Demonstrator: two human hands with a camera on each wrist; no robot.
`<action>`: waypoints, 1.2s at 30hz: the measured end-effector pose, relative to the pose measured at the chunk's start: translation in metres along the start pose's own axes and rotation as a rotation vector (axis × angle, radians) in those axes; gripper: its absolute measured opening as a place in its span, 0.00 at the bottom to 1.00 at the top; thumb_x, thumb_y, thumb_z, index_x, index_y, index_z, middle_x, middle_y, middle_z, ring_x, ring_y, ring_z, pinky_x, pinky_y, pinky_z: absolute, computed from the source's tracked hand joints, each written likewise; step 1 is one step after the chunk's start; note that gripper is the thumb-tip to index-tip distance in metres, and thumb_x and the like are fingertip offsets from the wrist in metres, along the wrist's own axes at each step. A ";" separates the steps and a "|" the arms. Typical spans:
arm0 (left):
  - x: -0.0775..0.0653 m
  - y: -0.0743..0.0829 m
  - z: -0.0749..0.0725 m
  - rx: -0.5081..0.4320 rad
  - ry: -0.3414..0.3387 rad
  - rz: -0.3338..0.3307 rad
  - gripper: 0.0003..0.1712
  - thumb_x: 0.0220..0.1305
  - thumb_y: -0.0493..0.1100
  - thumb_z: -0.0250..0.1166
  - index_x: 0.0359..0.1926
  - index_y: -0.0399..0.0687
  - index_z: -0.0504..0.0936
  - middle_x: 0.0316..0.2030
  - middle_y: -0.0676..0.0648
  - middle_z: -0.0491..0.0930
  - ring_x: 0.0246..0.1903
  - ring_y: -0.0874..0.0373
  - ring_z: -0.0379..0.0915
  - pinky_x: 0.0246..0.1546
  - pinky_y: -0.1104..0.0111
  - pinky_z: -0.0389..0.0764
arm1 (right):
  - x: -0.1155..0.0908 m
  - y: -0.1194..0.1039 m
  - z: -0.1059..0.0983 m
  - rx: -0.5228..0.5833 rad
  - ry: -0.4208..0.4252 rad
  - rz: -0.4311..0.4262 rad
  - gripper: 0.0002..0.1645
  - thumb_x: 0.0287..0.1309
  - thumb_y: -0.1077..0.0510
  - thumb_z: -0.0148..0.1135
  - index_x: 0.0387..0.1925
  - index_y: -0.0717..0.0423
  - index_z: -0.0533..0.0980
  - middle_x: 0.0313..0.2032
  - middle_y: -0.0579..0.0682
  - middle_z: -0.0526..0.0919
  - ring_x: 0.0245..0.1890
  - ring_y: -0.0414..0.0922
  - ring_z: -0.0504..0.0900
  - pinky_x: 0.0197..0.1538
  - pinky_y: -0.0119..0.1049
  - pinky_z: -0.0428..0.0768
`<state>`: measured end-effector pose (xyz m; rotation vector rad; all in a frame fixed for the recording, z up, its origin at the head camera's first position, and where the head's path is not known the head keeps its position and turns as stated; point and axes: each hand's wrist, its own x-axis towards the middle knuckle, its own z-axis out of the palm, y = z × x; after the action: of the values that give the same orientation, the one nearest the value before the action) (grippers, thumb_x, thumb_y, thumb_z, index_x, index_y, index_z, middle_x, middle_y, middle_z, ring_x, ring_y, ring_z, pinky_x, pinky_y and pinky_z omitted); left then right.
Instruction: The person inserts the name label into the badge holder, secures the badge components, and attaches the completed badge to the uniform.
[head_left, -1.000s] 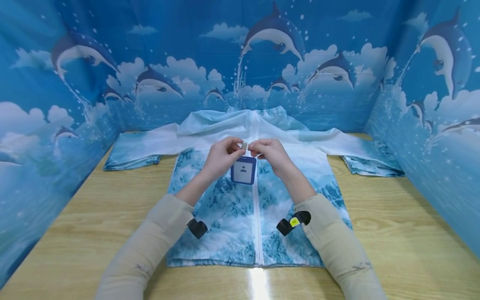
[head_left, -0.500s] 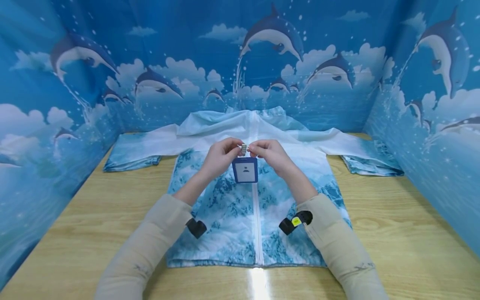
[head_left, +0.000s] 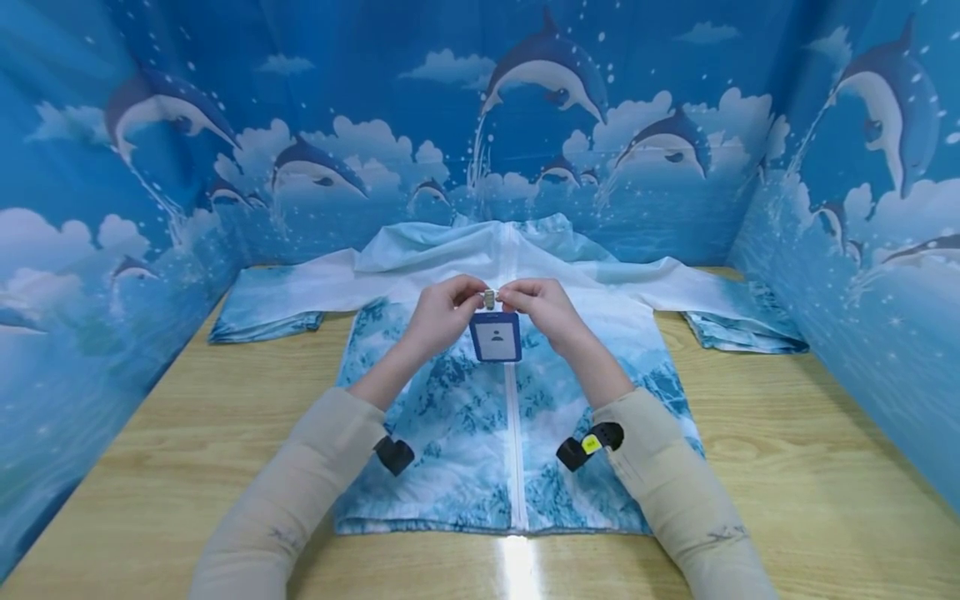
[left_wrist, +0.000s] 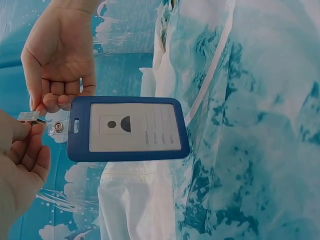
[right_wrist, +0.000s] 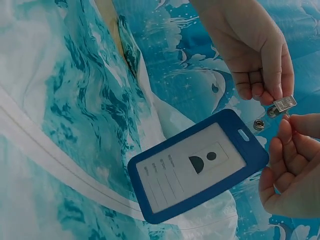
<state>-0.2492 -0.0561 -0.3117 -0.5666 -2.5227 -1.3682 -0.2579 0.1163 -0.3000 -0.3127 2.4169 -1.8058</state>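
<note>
A blue-framed badge holder [head_left: 496, 337] with a white card printed with a person figure hangs by a clear strap with a metal snap [left_wrist: 58, 127]. Above it is a metal badge clip [right_wrist: 285, 104]. My left hand [head_left: 442, 312] pinches this clip between thumb and fingers from the left. From the right, my right hand [head_left: 542, 307] pinches at the clip's other side with thumb and forefinger. The badge hangs over the front of a blue-and-white zip jacket [head_left: 427, 458] spread flat, close to its white zipper [head_left: 513, 442].
Both jacket sleeves reach outward, the left sleeve [head_left: 270, 304] and right sleeve [head_left: 742, 312] having folded ends. Under the jacket is a wood-grain table [head_left: 780, 467]. Dolphin-printed blue curtains [head_left: 420, 83] enclose the back and sides.
The badge has swung a little to the right and turned slightly. My right fingertips, a small gap from the clip a second ago, now meet it. The jacket lies as before.
</note>
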 end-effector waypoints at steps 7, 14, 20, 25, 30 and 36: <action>-0.001 0.003 0.001 0.085 0.006 0.056 0.09 0.66 0.35 0.56 0.44 0.40 0.80 0.38 0.45 0.81 0.37 0.57 0.76 0.36 0.66 0.77 | 0.001 0.003 0.002 0.033 0.045 0.010 0.17 0.65 0.54 0.54 0.39 0.66 0.79 0.30 0.50 0.77 0.43 0.48 0.73 0.56 0.50 0.64; -0.005 0.004 0.001 0.166 -0.011 0.099 0.08 0.65 0.34 0.56 0.42 0.39 0.81 0.36 0.44 0.81 0.33 0.56 0.75 0.33 0.66 0.77 | 0.000 0.005 0.005 0.036 0.060 0.043 0.17 0.64 0.55 0.55 0.38 0.67 0.79 0.30 0.51 0.78 0.43 0.49 0.72 0.55 0.51 0.64; -0.005 0.006 -0.001 0.163 -0.019 0.079 0.07 0.65 0.34 0.56 0.38 0.39 0.81 0.33 0.45 0.81 0.29 0.56 0.74 0.30 0.66 0.77 | -0.001 0.004 0.007 0.017 0.066 0.030 0.17 0.63 0.55 0.56 0.38 0.68 0.79 0.30 0.52 0.78 0.41 0.49 0.74 0.54 0.50 0.66; -0.004 0.005 0.000 0.160 -0.027 0.034 0.08 0.64 0.33 0.55 0.37 0.40 0.81 0.32 0.45 0.81 0.27 0.56 0.74 0.28 0.66 0.76 | 0.000 0.003 0.009 -0.014 0.078 0.024 0.16 0.64 0.56 0.55 0.35 0.66 0.80 0.34 0.54 0.80 0.40 0.48 0.75 0.47 0.44 0.71; -0.004 0.007 0.000 0.151 -0.031 -0.033 0.09 0.64 0.33 0.55 0.37 0.41 0.82 0.33 0.45 0.81 0.28 0.55 0.74 0.27 0.66 0.75 | 0.000 0.002 0.011 -0.052 0.092 0.011 0.16 0.65 0.56 0.54 0.31 0.66 0.80 0.36 0.57 0.80 0.35 0.47 0.73 0.40 0.40 0.70; -0.003 0.009 0.000 0.148 -0.031 -0.075 0.10 0.63 0.33 0.54 0.38 0.40 0.83 0.34 0.44 0.82 0.27 0.55 0.74 0.24 0.67 0.74 | 0.000 0.002 0.013 -0.093 0.100 -0.010 0.17 0.65 0.57 0.54 0.31 0.68 0.80 0.34 0.59 0.80 0.26 0.46 0.65 0.35 0.38 0.67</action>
<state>-0.2429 -0.0526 -0.3057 -0.4719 -2.6669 -1.1918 -0.2554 0.1048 -0.3056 -0.2483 2.5763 -1.7568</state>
